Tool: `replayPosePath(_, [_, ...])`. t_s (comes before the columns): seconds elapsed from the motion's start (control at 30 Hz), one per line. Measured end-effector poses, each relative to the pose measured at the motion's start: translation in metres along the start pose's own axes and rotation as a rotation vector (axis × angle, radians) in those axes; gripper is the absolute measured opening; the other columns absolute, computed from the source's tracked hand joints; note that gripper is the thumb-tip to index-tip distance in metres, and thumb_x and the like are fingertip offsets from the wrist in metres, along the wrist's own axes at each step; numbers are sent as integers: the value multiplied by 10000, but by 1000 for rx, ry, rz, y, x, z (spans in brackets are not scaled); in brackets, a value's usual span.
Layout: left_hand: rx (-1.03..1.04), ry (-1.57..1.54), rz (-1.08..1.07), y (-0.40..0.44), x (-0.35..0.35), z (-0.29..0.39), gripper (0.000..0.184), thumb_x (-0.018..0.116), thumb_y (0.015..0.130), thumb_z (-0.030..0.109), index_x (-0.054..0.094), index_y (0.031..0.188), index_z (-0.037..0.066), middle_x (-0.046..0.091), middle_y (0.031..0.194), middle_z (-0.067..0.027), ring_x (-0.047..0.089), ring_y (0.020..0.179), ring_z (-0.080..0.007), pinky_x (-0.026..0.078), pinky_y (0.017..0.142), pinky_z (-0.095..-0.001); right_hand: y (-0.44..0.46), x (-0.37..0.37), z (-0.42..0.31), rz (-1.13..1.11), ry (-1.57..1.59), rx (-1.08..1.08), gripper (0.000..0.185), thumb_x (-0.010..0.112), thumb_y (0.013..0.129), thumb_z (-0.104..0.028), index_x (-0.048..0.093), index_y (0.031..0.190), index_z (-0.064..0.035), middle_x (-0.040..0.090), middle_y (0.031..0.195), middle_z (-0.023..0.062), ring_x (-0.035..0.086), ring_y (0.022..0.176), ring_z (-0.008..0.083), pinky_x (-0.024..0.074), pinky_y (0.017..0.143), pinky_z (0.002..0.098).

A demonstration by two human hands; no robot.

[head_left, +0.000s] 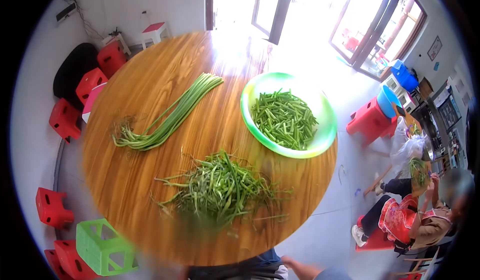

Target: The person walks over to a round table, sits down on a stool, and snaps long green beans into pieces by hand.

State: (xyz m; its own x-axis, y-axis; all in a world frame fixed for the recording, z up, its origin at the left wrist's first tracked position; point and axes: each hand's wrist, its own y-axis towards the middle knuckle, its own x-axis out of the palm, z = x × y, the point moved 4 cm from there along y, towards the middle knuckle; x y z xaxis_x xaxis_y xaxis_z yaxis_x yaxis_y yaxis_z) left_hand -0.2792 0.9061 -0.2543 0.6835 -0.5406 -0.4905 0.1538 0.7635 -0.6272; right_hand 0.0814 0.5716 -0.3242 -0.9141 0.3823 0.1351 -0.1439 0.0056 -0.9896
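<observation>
Head view: we see the stem bundle (186, 109) on the table (125, 180), left of the bowl (327, 122); likely light, bendy, bruisable, best gripped mid-length. Right hand (295, 266) near bottom table edge, left hand unseen; can't tell fingers' state.

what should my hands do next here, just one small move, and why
Probably draw a few stalks from the long green bundle: it lies uncut on the table, no hand on it, while the bowl holds only short pieces.
</observation>
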Motion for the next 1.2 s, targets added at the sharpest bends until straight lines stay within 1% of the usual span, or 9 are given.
replayPosePath(0.1, [183,-53,67,-2,16,-19,400,496,855,310,530,1129,20,575,1074,-147,551,959,-304,417,812,-424,40,-20,11,551,-499,-460,279,547,780,-293,658,907,-70,626,958,187,600,908,326,470,785,425])
replayPosePath(0.17, [264,-42,102,-2,20,-22,398,497,854,307,530,1127,20,575,1072,-148,551,959,-307,417,811,-426,58,-30,10,774,-555,-476,307,536,791,-348,665,903,-92,637,913,185,591,887,368,458,788,445])
replayPosePath(0.33, [458,246,-42,-53,30,85,593,539,833,376,386,1276,13,484,1223,-214,478,1105,-383,380,885,-450,-42,-24,-61,992,-337,-852,381,520,845,-397,657,845,-42,661,816,144,638,787,304,486,697,381])
replayPosePath(0.4, [447,271,70,-76,52,117,698,547,814,423,301,1326,17,383,1289,-263,412,1150,-428,352,905,-496,-80,-31,-84,832,-97,-867,371,486,880,-343,608,992,-11,637,914,212,618,869,333,477,750,389])
replayPosePath(0.5, [528,419,189,-100,49,116,786,550,799,467,235,1360,16,249,1346,-322,321,1199,-476,311,924,-553,-142,19,-97,1071,-106,-1228,390,503,891,-340,562,1057,7,646,870,189,623,797,327,483,698,388])
replayPosePath(0.6, [650,485,235,-114,51,130,752,548,792,479,299,1345,33,187,1387,-299,288,1203,-502,291,912,-600,-167,82,-106,1182,-412,-1475,480,577,842,-326,501,1130,51,554,1060,254,521,965,403,403,840,457])
replayPosePath(0.67, [830,599,355,-111,57,124,714,547,791,476,345,1334,59,201,1393,-280,281,1209,-499,295,914,-593,-183,130,-101,1162,-680,-1649,522,606,797,-366,493,1176,-25,479,1209,193,473,1061,373,378,873,465])
replayPosePath(0.8, [825,753,395,-102,63,108,605,543,791,471,436,1299,159,246,1388,-243,280,1204,-509,301,886,-624,-190,161,-94,1328,-1015,-1431,468,611,756,-344,516,1176,-159,423,1300,120,380,1183,349,313,912,529])
replayPosePath(1.2, [608,563,467,-99,62,98,835,593,735,516,251,1375,102,217,1405,-239,288,1219,-486,320,879,-630,-225,139,-78,1390,-513,-1592,555,628,775,-348,461,1216,-56,435,1279,143,403,1160,342,328,918,468])
